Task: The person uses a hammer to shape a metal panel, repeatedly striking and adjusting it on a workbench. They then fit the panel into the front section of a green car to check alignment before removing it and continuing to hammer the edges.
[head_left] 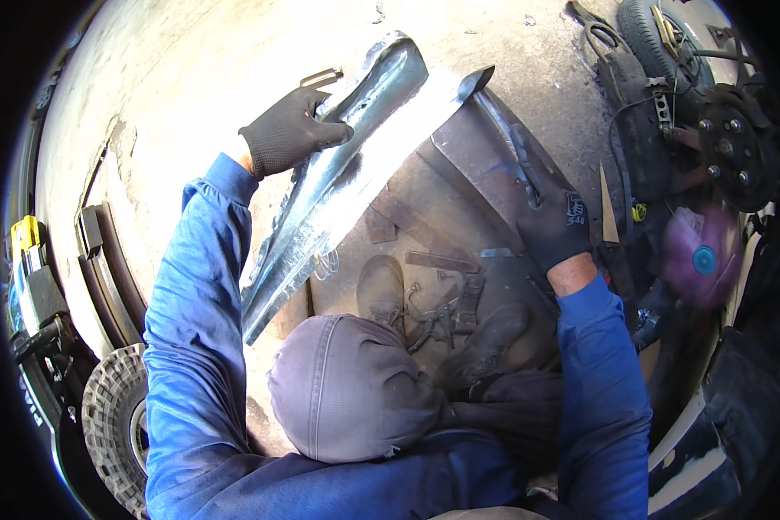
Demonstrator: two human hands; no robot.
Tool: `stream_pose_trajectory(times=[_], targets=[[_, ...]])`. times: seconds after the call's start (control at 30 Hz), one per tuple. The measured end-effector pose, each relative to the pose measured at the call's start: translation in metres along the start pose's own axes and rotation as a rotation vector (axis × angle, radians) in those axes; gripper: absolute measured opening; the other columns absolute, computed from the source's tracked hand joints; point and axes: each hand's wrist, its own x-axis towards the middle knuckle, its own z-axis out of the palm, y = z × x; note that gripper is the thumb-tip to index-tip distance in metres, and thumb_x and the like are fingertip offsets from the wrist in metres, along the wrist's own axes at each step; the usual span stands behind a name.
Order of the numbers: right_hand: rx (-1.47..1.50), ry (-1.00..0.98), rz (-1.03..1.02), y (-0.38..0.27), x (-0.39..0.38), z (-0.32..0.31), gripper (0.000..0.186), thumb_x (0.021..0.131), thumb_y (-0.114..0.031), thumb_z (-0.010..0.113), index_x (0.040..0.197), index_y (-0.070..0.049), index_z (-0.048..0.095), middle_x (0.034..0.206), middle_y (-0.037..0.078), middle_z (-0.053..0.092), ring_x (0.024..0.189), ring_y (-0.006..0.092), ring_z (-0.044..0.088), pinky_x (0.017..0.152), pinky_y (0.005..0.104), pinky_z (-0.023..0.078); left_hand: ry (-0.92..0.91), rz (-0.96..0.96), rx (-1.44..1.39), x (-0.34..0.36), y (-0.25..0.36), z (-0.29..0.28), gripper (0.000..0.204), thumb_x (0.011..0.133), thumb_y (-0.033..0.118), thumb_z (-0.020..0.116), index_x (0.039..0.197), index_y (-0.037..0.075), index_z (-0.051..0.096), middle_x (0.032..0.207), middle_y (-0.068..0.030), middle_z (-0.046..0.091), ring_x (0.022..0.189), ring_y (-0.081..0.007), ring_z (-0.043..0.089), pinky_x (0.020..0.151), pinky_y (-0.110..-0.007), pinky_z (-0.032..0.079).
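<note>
A long, bright sheet-metal piece with a folded channel [381, 78] lies diagonally across the upper middle. My left hand [295, 130], in a black glove, is closed on it, with a small metal fitting [321, 78] by the fingertips. At the right, a dark, tapered metal panel [472, 160] with a raised edge stands beside the bright piece. My right hand [550, 212], also gloved, is closed on that panel's edge; some of its fingers are hard to make out. My grey-clad knee [347, 381] is below, with my boots [380, 290] behind it.
Metal scraps and tools [446, 308] lie between my boots. At right are a tyre [646, 39], a wheel hub [726, 147], a pink respirator [693, 251] and a thin wedge [607, 208]. A treaded tyre [104, 433] and dark strips [104, 269] are at left.
</note>
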Motion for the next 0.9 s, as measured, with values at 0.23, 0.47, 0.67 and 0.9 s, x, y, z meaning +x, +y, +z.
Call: stream_pose_trajectory(times=[0.23, 0.47, 0.67, 0.9], targets=[[0.339, 0.176, -0.096, -0.007, -0.003, -0.014, 0.059, 0.094, -0.006, 0.057, 0.152, -0.017, 0.05, 0.125, 0.024, 0.066, 0.107, 0.0365, 0.07, 0.088, 0.0414, 0.054, -0.053, -0.084, -0.084, 0.004, -0.001, -0.005, 0.05, 0.084, 0.036, 0.075, 0.107, -0.009, 0.072, 0.089, -0.0188, 0.073, 0.077, -0.0234, 0.069, 0.077, -0.036, 0.056], [0.142, 0.068, -0.063, 0.013, 0.021, -0.002, 0.067, 0.093, -0.012, 0.06, 0.156, -0.03, 0.045, 0.099, 0.025, 0.067, 0.086, 0.041, 0.07, 0.075, 0.0469, 0.055, 0.069, 0.01, 0.008, 0.004, -0.005, 0.001, 0.05, 0.084, 0.037, 0.078, 0.104, -0.008, 0.072, 0.089, -0.0163, 0.072, 0.073, -0.0215, 0.068, 0.073, -0.034, 0.056], [-0.025, -0.002, 0.005, 0.012, 0.011, -0.003, 0.068, 0.094, -0.01, 0.057, 0.157, -0.031, 0.043, 0.096, 0.023, 0.068, 0.085, 0.0408, 0.07, 0.074, 0.0472, 0.055, 0.017, 0.035, -0.092, 0.012, -0.014, -0.002, 0.043, 0.083, 0.031, 0.077, 0.1, -0.008, 0.072, 0.082, -0.0138, 0.071, 0.07, -0.0196, 0.066, 0.069, -0.032, 0.054], [-0.029, 0.018, -0.014, 0.013, 0.017, -0.007, 0.071, 0.092, -0.01, 0.058, 0.157, -0.033, 0.041, 0.095, 0.025, 0.069, 0.086, 0.0451, 0.068, 0.076, 0.052, 0.054, -0.028, -0.04, -0.033, 0.014, -0.016, -0.004, 0.052, 0.082, 0.037, 0.074, 0.105, -0.01, 0.071, 0.086, -0.0183, 0.07, 0.076, -0.0236, 0.066, 0.074, -0.035, 0.054]])
